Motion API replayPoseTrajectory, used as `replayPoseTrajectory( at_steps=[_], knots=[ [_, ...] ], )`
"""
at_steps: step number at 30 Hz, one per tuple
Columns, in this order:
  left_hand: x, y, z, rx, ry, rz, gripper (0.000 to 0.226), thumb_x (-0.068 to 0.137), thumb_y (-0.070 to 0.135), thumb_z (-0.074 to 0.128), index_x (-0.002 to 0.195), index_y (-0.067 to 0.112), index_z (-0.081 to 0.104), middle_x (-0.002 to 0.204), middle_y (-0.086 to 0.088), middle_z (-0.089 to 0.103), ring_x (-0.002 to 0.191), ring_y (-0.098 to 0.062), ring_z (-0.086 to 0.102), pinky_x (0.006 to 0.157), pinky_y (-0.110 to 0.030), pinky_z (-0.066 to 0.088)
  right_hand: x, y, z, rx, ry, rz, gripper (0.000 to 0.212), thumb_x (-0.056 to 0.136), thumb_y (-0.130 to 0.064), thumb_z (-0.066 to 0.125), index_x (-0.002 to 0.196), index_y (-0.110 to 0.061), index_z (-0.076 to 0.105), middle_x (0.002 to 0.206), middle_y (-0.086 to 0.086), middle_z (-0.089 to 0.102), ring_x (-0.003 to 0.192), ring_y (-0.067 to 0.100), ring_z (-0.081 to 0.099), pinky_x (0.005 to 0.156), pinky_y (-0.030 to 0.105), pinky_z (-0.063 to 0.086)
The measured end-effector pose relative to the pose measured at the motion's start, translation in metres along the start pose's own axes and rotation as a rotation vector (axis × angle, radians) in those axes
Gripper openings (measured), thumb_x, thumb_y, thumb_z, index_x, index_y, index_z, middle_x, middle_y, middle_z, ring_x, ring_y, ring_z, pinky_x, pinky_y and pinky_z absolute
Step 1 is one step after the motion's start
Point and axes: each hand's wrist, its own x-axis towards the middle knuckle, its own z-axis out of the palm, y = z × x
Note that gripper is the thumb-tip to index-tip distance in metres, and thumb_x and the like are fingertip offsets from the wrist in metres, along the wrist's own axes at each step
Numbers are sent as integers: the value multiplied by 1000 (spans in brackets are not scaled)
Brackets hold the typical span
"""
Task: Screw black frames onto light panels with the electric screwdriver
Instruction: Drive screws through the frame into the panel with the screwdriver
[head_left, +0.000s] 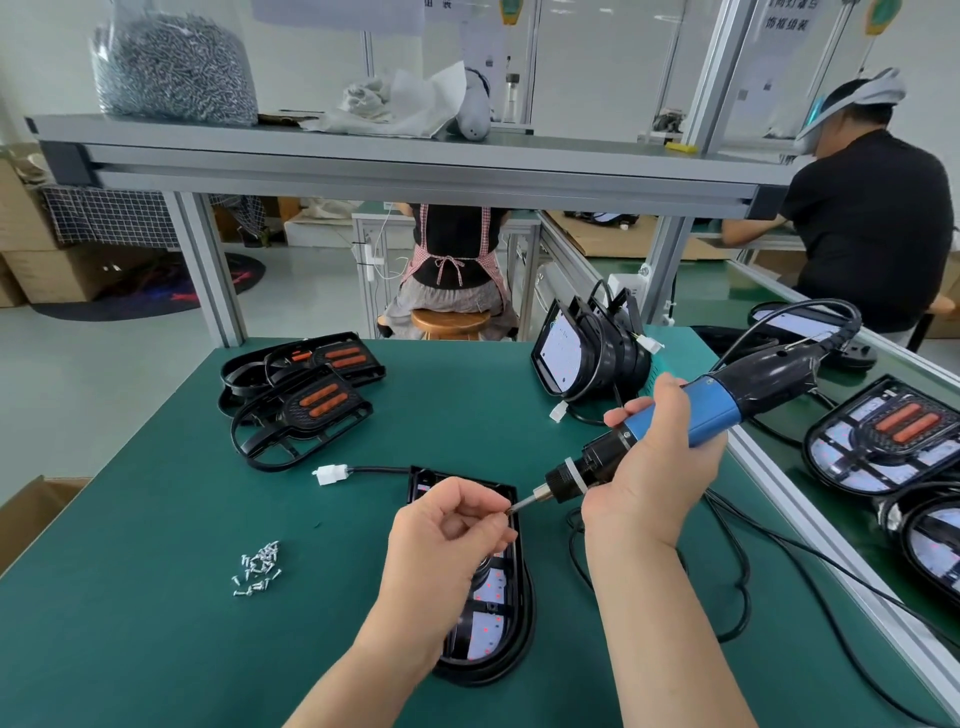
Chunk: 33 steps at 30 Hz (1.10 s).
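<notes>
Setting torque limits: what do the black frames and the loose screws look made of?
Black openwork frames: likely moulded plastic, semi-gloss, judging by the thin ribs and soft sheen. Small silvery loose screws: probably plated metal, given the bright glints.

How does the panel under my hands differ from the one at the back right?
The near panel lies flat on the mat; the back panel stands on edge. The near panel is partly hidden under the left hand, with the screwdriver tip over it; the back panel is untouched. Both have a black body and a black cable ending in a white plug.
</notes>
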Motion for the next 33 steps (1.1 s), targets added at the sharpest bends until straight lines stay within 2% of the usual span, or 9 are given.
replayPoseTrajectory(
  at_steps=[4,7,10,15,20,25,27,30,33],
  knots=[
    [-5,-6,6,310,94,339,42,89,-8,66,88,34,68,83,8,68,78,-14,66,70,-18,51,5,3,2,3,57,82,21,92,-24,67,109,-17,56,69,-2,57,54,14,59,68,30,48],
    [-5,-9,8,535,145,620,36,90,-3,62,98,33,63,87,11,60,73,-15,60,65,-28,50,10,9,-2,-6,103,169,18,92,-25,68,102,-21,54,70,-1,59,52,11,61,64,28,49],
    [-5,-14,7,599,150,732,33,89,1,61,108,28,61,88,12,58,74,-14,60,66,-29,50,12,14,-8,-9,127,223,20,92,-25,68,105,-21,54,70,-2,60,50,9,61,61,26,50],
    [-5,-15,6,455,144,544,50,85,-7,74,110,34,63,94,13,65,86,-12,66,78,-20,54,15,17,-13,-6,152,268,20,90,-25,69,104,-22,55,73,-2,62,54,9,64,64,29,50],
    [-3,-15,7,320,126,375,50,83,-5,76,110,35,64,90,13,70,84,-13,68,77,-14,52,18,17,-12,-2,156,266,23,89,-25,69,107,-21,56,70,-3,63,54,10,64,61,27,51],
    [-2,-17,6,263,105,307,48,83,-3,76,112,33,63,95,13,70,87,-13,70,79,-19,56,22,18,-12,-4,159,251,21,89,-27,70,104,-22,56,68,-6,63,55,10,64,60,26,51],
    [-2,-17,1,306,105,299,53,81,-2,78,114,35,61,99,16,68,90,-12,69,81,-19,55,24,17,-11,0,152,231,20,89,-27,69,102,-23,55,69,-5,63,55,10,63,59,25,51],
    [6,-16,-16,559,242,344,51,79,12,81,120,33,57,109,22,59,106,-8,58,92,-18,45,31,16,-5,27,114,178,20,89,-25,68,105,-22,56,67,-4,60,55,12,61,56,24,51],
    [23,-15,-35,701,303,118,64,81,34,79,135,24,47,127,8,41,126,-17,42,105,-34,39,41,17,5,20,64,76,17,90,-20,67,104,-18,57,63,-4,58,53,15,58,56,23,51]
  ],
)
